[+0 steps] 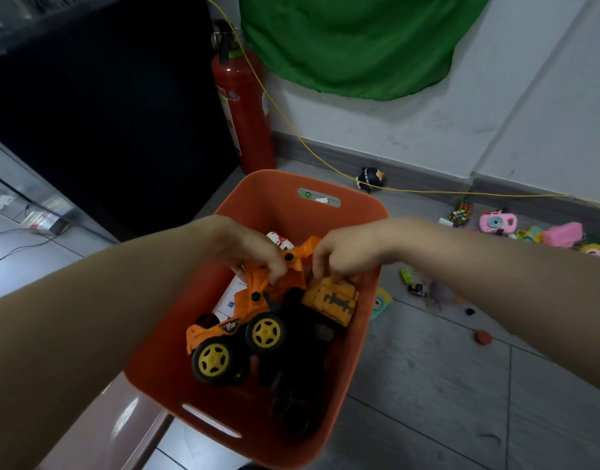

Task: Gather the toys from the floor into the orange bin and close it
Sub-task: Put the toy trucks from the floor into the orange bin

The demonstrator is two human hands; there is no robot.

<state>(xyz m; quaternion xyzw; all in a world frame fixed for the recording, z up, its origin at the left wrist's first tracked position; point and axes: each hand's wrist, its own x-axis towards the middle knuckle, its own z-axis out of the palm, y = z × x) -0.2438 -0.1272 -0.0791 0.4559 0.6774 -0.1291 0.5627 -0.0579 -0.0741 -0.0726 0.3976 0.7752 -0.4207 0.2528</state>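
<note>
Two bare forearms fill the foreground, both reaching down over the orange bin on the grey floor. Bin open, no lid in sight.

Left hand: fingers curled round the upper arm of the orange toy loader, which lies tilted inside the bin, yellow-hubbed wheels facing up toward the camera.

Right hand: fingers curled down, pinching at the loader's scoop end, just above a squarish orange toy leaning against the bin's right wall. Exact contact blurred.

White card or box and a white-and-red toy lie under the loader.

Still on the floor, right of the bin: puzzle cube, pink toy camera, pink block, small green and dark pieces, red disc. A black round toy sits by the yellow cable near the wall.

Behind the bin: red fire extinguisher; green cloth on the wall.
</note>
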